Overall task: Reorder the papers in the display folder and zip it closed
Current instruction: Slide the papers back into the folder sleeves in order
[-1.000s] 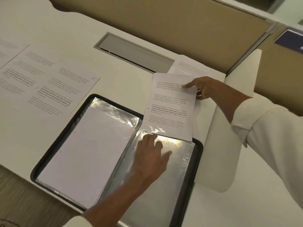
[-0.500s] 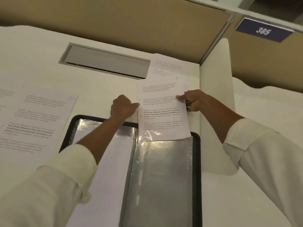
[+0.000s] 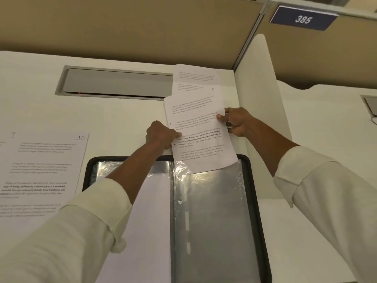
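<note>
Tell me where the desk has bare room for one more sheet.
Bare desk lies between the cable hatch, the sheet marked 10 and the folder. Crowded: the corner by sheet 5, where the left hand and right hand hold a page.

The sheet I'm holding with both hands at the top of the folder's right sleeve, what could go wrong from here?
1. The sheet sits tilted against the right sleeve, so its lower edge may catch on the crinkled plastic mouth and crease.
2. The left hand and right hand pinch only its side edges, so the middle could buckle.
3. It overlaps the page marked 5 lying beyond it, which could get nudged out of place.
</note>
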A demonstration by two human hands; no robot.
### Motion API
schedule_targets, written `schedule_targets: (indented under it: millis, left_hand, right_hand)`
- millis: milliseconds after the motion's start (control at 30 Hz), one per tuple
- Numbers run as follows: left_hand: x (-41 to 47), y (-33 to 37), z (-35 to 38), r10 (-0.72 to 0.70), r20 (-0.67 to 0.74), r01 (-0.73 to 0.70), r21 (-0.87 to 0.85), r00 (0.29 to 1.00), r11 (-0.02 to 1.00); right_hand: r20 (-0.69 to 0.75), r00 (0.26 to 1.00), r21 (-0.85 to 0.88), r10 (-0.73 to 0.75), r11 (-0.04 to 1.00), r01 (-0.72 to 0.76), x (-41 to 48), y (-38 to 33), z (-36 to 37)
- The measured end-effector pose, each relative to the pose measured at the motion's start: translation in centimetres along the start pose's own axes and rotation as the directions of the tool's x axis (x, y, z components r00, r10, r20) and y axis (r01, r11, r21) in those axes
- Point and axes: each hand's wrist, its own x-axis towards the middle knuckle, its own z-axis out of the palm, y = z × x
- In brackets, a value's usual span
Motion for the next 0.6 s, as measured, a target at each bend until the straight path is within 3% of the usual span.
schedule_targets:
  millis: [233, 367, 500, 600]
  left_hand:
    - [0.6, -1.0, -0.1, 0.045, -0.033, -0.046, -0.03, 0.998, 0.998]
    - [0.1, -1.9, -0.4, 0.147, -0.053, -0.15, -0.042, 0.988, 0.988]
    - [-0.6, -2.4, -0.5, 0.242, -0.053, -0.245, -0.065, 0.969, 0.967]
    - [-0.7, -2.4, -0.6, 0.292, -0.062, -0.296, -0.05, 0.954, 0.954]
  right_hand:
    - [0.032, 0.999, -0.051, -0.029, 0.998, 0.031, 0.2, -0.1, -0.1]
    - [0.058, 0.998, -0.268, -0.039, 0.962, 0.053, -0.3, -0.5, -1.4]
    - [0.129, 0.991, -0.577, -0.032, 0.811, 0.101, -1.4, -0.3, -2.8]
    - [0.115, 0.993, -0.607, -0.021, 0.79, 0.087, -2.0, 0.2, -3.2]
